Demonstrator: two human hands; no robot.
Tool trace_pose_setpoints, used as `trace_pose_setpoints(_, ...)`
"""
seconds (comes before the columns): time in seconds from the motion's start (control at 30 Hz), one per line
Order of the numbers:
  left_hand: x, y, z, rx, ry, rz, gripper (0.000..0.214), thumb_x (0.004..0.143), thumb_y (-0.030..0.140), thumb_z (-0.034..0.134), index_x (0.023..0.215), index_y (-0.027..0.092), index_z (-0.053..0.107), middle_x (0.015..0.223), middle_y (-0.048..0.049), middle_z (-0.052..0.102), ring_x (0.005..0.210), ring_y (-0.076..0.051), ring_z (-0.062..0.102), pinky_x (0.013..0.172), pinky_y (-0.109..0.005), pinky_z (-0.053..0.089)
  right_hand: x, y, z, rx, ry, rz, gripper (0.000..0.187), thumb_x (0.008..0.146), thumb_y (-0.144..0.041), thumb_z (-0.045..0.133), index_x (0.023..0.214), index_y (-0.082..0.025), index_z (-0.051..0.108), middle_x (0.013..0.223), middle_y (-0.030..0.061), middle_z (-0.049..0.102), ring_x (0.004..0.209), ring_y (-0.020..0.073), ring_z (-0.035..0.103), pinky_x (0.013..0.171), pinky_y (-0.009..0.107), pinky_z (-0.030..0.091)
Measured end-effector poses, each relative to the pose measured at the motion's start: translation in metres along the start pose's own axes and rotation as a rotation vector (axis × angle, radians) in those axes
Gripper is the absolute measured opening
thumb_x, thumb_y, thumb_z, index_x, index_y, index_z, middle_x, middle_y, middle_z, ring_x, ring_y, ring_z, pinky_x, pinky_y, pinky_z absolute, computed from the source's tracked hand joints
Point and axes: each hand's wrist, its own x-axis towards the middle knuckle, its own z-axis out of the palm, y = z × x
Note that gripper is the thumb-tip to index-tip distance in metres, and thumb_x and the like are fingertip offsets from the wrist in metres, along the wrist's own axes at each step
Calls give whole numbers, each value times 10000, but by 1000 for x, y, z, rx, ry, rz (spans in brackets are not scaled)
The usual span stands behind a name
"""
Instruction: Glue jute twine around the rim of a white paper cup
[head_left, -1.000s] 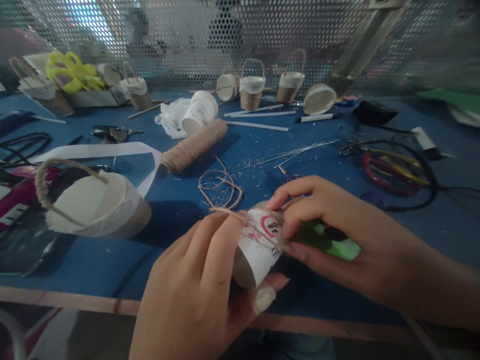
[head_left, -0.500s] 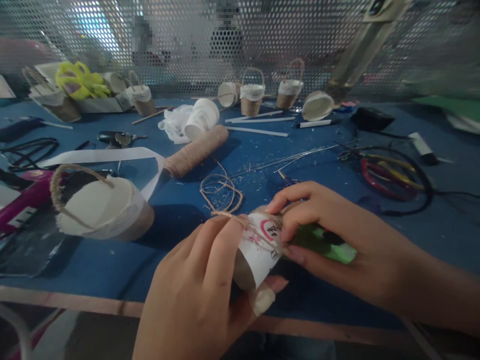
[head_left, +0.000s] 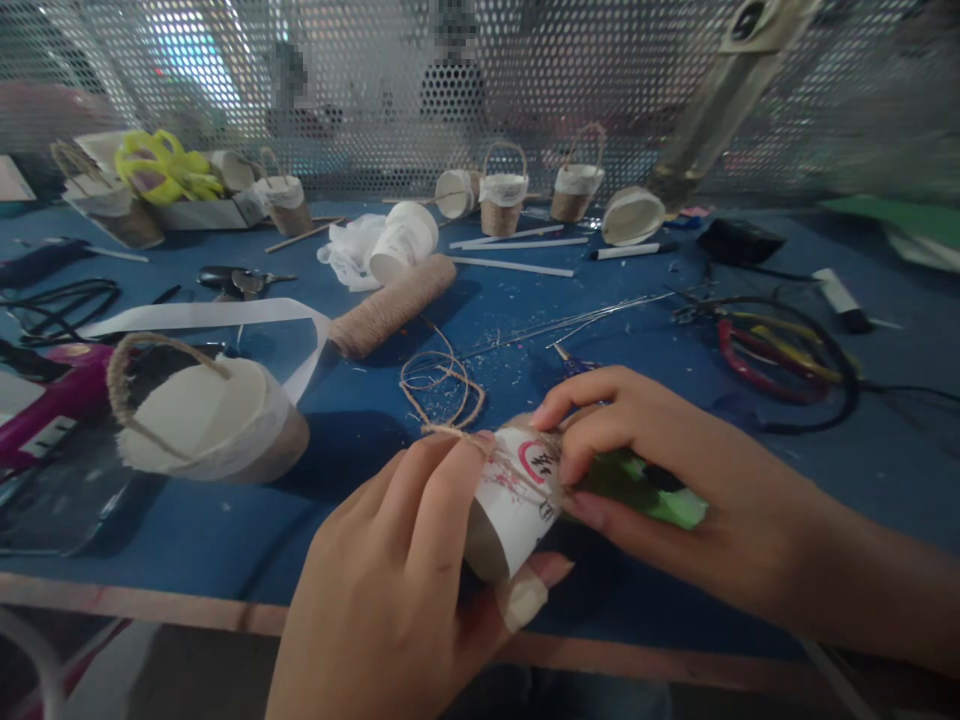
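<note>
Between my fingers (head_left: 439, 500) I'm seeing a white-wrapped cylinder (head_left: 519, 520) carrying pinkish-red spatter, a red arc and black marks. Just beyond them, tan twine (head_left: 448, 430) is curling over a blue tabletop (head_left: 637, 335). Beside my right thumb (head_left: 591, 511), something green (head_left: 681, 508) is showing; well left of my fingers, a tool (head_left: 79, 395) is showing magenta; far beyond, a grey panel (head_left: 360, 90) is bearing dotted holes.

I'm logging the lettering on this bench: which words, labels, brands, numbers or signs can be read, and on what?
None can be read for certain.
White paper between the left hand and right hand: a dark character by a red curved line, too blurred to quote.
Same paper, lower right: a dark mark, too small.
Magenta tool: pale patches, no letters readable.
</note>
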Motion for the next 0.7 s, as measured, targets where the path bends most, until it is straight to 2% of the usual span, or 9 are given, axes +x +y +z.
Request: trace_pose_setpoints(0.7,-2,0,1,16,8,9,489,1094,602,552,1299,159,523,1177,-156,805,984,-290,823,754,-371,665,-1,1,1,-14,-10,-8,77,1061,-244,660,1089,-309,631,1260,6,677,1214,148,672,1047,224,567)
